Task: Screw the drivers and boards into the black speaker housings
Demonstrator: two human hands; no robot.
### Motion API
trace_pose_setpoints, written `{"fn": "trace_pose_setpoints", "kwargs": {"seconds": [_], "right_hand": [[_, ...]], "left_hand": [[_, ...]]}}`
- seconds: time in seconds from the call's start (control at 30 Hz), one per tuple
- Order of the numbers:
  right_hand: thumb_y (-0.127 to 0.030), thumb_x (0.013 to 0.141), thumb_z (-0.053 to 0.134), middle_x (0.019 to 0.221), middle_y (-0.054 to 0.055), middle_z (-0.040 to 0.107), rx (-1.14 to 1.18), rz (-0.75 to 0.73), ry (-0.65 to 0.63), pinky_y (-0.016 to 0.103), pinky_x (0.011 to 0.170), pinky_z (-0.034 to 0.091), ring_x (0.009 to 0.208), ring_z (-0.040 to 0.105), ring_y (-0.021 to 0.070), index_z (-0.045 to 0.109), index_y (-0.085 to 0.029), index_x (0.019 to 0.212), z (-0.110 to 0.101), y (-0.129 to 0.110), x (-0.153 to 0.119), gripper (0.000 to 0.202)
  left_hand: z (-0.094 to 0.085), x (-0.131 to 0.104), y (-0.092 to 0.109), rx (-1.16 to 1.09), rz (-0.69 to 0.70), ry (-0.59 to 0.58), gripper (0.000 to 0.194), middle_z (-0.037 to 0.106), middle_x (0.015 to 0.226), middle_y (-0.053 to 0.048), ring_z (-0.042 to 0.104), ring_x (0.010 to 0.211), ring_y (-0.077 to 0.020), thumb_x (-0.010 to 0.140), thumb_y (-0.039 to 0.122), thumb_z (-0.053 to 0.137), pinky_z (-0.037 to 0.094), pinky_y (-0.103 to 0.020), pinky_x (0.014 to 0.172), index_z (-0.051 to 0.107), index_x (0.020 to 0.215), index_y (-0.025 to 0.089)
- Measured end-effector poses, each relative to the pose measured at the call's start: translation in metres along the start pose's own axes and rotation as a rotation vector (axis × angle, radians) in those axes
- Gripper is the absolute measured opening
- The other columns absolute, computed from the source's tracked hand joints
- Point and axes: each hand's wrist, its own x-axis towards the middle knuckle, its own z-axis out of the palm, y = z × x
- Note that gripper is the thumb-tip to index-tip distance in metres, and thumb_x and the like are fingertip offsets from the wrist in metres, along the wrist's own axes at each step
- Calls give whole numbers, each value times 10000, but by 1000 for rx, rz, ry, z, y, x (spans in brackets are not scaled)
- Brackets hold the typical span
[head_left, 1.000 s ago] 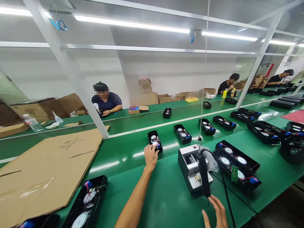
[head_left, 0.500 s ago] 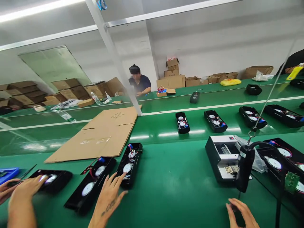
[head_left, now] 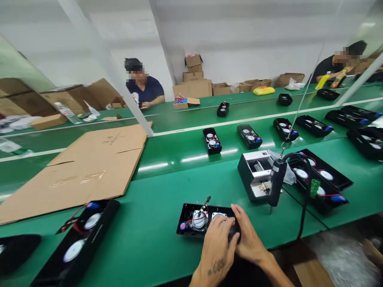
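Note:
A black speaker housing (head_left: 191, 235) lies crosswise in front of me, with two round white-backed drivers, red wires, a blue connector and a small green circuit board sticking up. My left hand (head_left: 218, 243) curls over its right end, partly covering one driver. My right hand (head_left: 249, 237) wraps the same end from the far right side, its fingers close to the left hand's. Between the hands shows a dark rounded surface; whether it is the housing's end or a separate small part, I cannot tell.
An electric screwdriver (head_left: 277, 181) hangs on a cable beside a screw feeder (head_left: 254, 175). Other speaker housings (head_left: 80, 239) lie left, right and along the conveyor (head_left: 179, 139). Flattened cardboard (head_left: 89, 159) lies at left. Two people sit at the far side.
My left hand has brought the speaker housing from the left to in front of me and it now lies crosswise. My right hand has joined it there. The view has swung right.

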Motion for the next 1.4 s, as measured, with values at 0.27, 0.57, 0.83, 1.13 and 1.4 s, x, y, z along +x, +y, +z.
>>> {"fn": "trace_pose_setpoints", "kwargs": {"seconds": [0.27,0.57,0.83,1.13,1.4], "right_hand": [[-252,859,789,1632,133,570,27,123,-190,514,1246,493,1489,589,326,726,-260,1402,-118,-26,51,546],[-288,912,809,884,30,844,-155,351,-215,321,820,562,853,785,216,808,-214,977,-34,-89,135,99],[-143,1026,674,1063,58,868,58,-216,-310,309,894,624,970,806,194,848,-209,1050,-84,-53,77,188],[13,935,578,1178,76,832,-367,-184,-682,314,866,558,1055,747,202,790,-197,1200,-70,-72,63,399],[-82,855,643,1025,96,818,-348,-225,-824,349,786,495,955,728,248,768,-153,1074,-73,-84,77,262]], "left_hand": [[-46,-28,-47,80,174,51,178,789,1043,-22,728,1241,-283,980,132,694,609,-580,1114,730,1105,253],[-40,-27,-69,99,202,12,213,800,1087,-43,680,1260,-318,1003,248,721,531,-613,1158,721,1216,240],[-37,-32,-70,43,27,-89,326,792,1134,-69,671,1240,-321,972,278,748,497,-579,1195,662,1280,215],[-38,-19,-65,59,91,-226,374,803,1109,-41,657,1193,-306,883,117,714,463,-606,1214,708,1232,252],[-41,-11,-70,-38,142,-317,295,802,989,12,670,1107,-254,878,75,674,458,-515,1177,721,1092,272]]}}
